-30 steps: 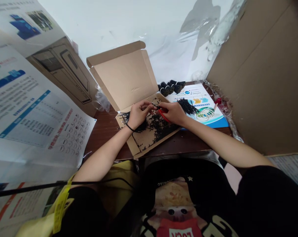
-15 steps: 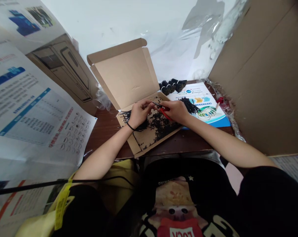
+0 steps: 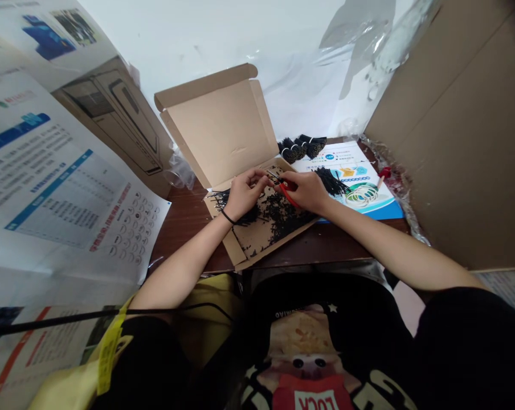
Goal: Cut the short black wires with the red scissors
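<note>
My right hand (image 3: 312,192) is closed around red-handled cutters (image 3: 288,196), their metal tip pointing toward my left fingers. My left hand (image 3: 245,196) is pinched just beside that tip; whatever lies between its fingertips is too small to make out. Both hands hover over an open cardboard box (image 3: 237,250). Short black offcuts (image 3: 283,221) cover much of its bottom. Longer thin black strips (image 3: 219,200) with shiny ends lie under my left hand, partly hidden. Behind my right hand, a loose bunch of black strips (image 3: 333,182) rests on a printed sheet (image 3: 388,209).
Several banded black bundles (image 3: 302,149) lie at the back by the wall. Pale rubber bands (image 3: 362,195) sit on the sheet. The raised box lid (image 3: 223,125) stands behind my hands. Cardboard (image 3: 462,136) walls the right side; printed posters (image 3: 69,188) hang at left.
The cutters' tip has drawn slightly apart from my left fingertips and shows more clearly. Both hands otherwise stay in place over the box; the whole view has shifted a little.
</note>
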The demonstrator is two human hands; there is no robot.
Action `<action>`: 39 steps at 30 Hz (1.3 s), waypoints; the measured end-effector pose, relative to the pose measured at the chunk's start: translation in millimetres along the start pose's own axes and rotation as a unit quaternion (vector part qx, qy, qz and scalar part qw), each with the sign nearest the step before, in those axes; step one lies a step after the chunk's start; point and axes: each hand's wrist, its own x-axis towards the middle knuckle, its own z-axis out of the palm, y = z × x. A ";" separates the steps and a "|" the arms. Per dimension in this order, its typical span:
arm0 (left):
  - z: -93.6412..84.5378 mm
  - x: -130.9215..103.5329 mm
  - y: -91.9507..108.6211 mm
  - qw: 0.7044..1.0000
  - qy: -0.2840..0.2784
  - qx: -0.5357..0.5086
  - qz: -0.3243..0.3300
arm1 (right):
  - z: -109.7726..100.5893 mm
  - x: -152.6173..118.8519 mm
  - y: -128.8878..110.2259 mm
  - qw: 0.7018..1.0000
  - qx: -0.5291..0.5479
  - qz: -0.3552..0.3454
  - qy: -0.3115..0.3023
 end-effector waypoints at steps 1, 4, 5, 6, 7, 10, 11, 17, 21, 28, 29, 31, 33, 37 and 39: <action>0.2 0.1 -0.9 1.000 -0.001 -0.002 -0.003 | -0.6 -0.1 -0.8 1.000 0.002 0.001 -0.002; 0.5 0.3 -2.5 1.000 -0.002 -0.014 -0.010 | -2.2 -0.1 -2.5 1.000 0.013 0.004 -0.014; 0.6 0.4 -2.9 1.000 -0.001 -0.018 -0.012 | -2.5 -0.1 -2.8 1.000 0.015 0.004 -0.016; 0.7 0.5 -3.2 1.000 0.000 -0.021 -0.014 | -2.7 -0.1 -2.9 1.000 0.016 0.005 -0.017; 0.8 0.6 -3.5 1.000 0.001 -0.023 -0.015 | -2.7 -0.1 -2.9 1.000 0.016 0.006 -0.017; 1.2 0.7 -4.0 1.000 0.002 -0.018 -0.011 | -2.4 -0.2 -2.5 1.000 0.016 0.008 -0.023; 1.4 0.7 -3.8 1.000 0.002 -0.016 -0.009 | -2.2 -0.3 -2.3 1.000 0.014 0.006 -0.025; 3.1 -0.6 0.1 0.999 0.010 -0.026 -0.028 | -1.7 -0.5 -1.8 1.000 0.012 -0.004 -0.016; 3.4 -1.7 -0.2 0.997 0.013 -0.056 -0.042 | -1.1 -0.2 -1.9 1.000 0.016 -0.007 -0.025; 4.1 -1.8 -4.0 0.997 0.011 -0.064 -0.033 | 0.2 0.4 1.6 0.998 0.045 0.025 -0.018; 4.2 -1.7 -4.0 0.997 0.013 -0.066 -0.031 | 0.1 0.5 2.1 0.998 0.051 0.027 -0.015; 4.1 -1.4 -3.7 0.997 0.014 -0.072 -0.029 | -0.1 0.7 2.7 0.998 0.057 0.020 -0.008; 4.0 -1.2 -3.1 0.997 0.013 -0.075 -0.032 | -0.3 0.7 2.4 0.999 0.052 0.012 -0.004; 3.8 -0.6 -2.9 0.996 0.010 -0.079 -0.050 | -0.3 0.5 0.7 0.999 0.039 0.012 -0.008; 3.6 -0.4 -3.6 0.996 0.008 -0.075 -0.052 | -0.3 0.5 0.3 0.999 0.037 0.014 -0.011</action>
